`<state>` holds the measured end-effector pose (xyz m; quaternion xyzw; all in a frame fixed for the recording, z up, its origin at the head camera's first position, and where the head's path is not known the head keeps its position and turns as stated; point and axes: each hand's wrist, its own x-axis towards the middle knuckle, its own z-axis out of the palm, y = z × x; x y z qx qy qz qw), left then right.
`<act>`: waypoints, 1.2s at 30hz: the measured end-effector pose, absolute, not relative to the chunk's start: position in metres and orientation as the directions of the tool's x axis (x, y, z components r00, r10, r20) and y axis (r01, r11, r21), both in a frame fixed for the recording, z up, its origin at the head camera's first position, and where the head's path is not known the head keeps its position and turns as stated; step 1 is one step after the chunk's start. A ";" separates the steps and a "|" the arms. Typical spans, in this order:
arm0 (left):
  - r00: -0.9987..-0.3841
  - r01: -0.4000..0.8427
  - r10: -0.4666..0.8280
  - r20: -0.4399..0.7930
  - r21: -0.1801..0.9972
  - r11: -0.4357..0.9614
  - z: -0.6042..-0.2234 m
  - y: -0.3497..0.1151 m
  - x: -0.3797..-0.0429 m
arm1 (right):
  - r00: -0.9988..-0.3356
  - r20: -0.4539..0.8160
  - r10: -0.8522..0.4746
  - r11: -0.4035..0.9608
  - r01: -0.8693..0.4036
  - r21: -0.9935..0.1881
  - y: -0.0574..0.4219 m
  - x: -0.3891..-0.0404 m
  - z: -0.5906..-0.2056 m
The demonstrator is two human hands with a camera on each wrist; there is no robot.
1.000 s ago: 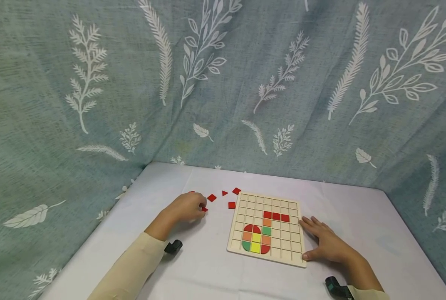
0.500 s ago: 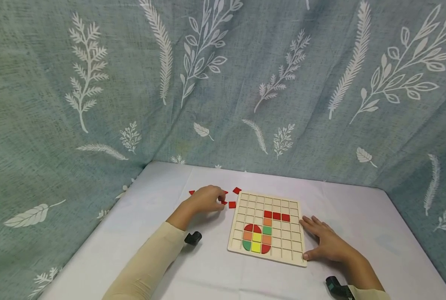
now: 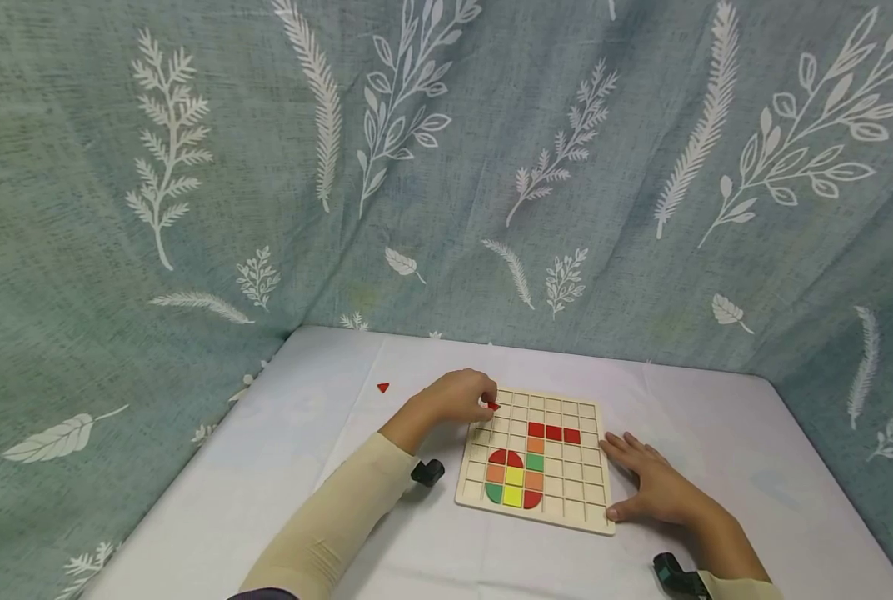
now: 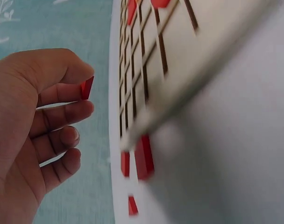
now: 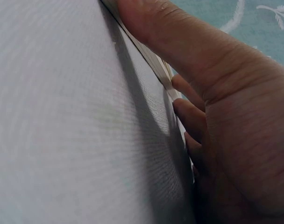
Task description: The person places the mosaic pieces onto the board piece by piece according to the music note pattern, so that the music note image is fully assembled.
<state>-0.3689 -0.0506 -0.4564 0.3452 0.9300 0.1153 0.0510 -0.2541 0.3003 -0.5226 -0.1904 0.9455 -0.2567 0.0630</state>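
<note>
My left hand (image 3: 461, 396) is over the far left corner of a wooden grid board (image 3: 574, 492). Between its thumb and index finger it pinches a small red tile (image 4: 87, 87), which is held above the board. The other fingers curl loosely below, as the left wrist view shows. Set in the board are three red square tiles (image 3: 554, 432) in a row and a patch of red, orange, green and yellow tiles (image 3: 514, 476). My right hand (image 3: 645, 479) rests against the board's right edge, thumb and fingers spread.
A red triangle tile (image 3: 383, 387) lies on the white tablecloth (image 3: 326, 508), left of the board. In the left wrist view, more red tiles (image 4: 144, 158) lie beside the board's edge; the left hand hides them from the head camera. A leaf-patterned curtain (image 3: 446, 167) surrounds the table.
My left hand has moved right with the pinched red tile, from the loose tiles to over the board's far left corner. My right hand has stayed at the board's edge.
</note>
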 end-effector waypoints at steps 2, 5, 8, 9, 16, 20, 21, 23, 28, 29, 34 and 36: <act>-0.740 0.651 0.672 -0.007 0.245 0.719 -0.455 -0.040 -0.368 | -0.921 -0.019 -0.388 0.795 -0.324 -0.512 0.301 -0.254 -0.523; -0.710 0.686 0.704 0.010 0.236 0.689 -0.454 -0.026 -0.366 | -0.923 -0.020 -0.385 0.795 -0.320 -0.516 0.301 -0.254 -0.523; -0.681 0.713 0.732 0.014 0.241 0.659 -0.454 -0.013 -0.364 | -0.922 -0.025 -0.386 0.793 -0.318 -0.520 0.300 -0.254 -0.523; -0.670 0.723 0.742 0.013 0.238 0.649 -0.454 -0.010 -0.363 | -0.921 -0.024 -0.388 0.793 -0.320 -0.519 0.300 -0.253 -0.522; -0.612 0.776 0.791 0.016 0.204 0.597 -0.451 0.015 -0.360 | -0.917 -0.012 -0.399 0.785 -0.335 -0.521 0.299 -0.251 -0.519; -0.595 0.791 0.804 0.015 0.187 0.582 -0.448 0.027 -0.359 | -0.925 -0.031 -0.379 0.797 -0.309 -0.520 0.298 -0.251 -0.518; -0.592 0.793 0.806 0.012 0.184 0.580 -0.447 0.030 -0.359 | -0.927 -0.036 -0.373 0.798 -0.301 -0.522 0.298 -0.251 -0.518; -0.591 0.794 0.807 0.003 0.181 0.581 -0.447 0.036 -0.358 | -0.930 -0.044 -0.366 0.801 -0.290 -0.524 0.298 -0.250 -0.517; -0.603 0.779 0.797 -0.030 0.195 0.596 -0.447 0.045 -0.356 | -0.926 -0.040 -0.375 0.795 -0.299 -0.529 0.299 -0.252 -0.517; -0.606 0.775 0.794 -0.037 0.197 0.601 -0.448 0.047 -0.356 | -0.925 -0.037 -0.377 0.793 -0.302 -0.528 0.299 -0.252 -0.518; -0.606 0.773 0.794 -0.052 0.194 0.603 -0.452 0.056 -0.355 | -0.925 -0.030 -0.378 0.793 -0.307 -0.527 0.300 -0.253 -0.520; -0.606 0.773 0.794 -0.056 0.195 0.604 -0.454 0.061 -0.355 | -0.925 -0.029 -0.380 0.791 -0.308 -0.529 0.301 -0.253 -0.521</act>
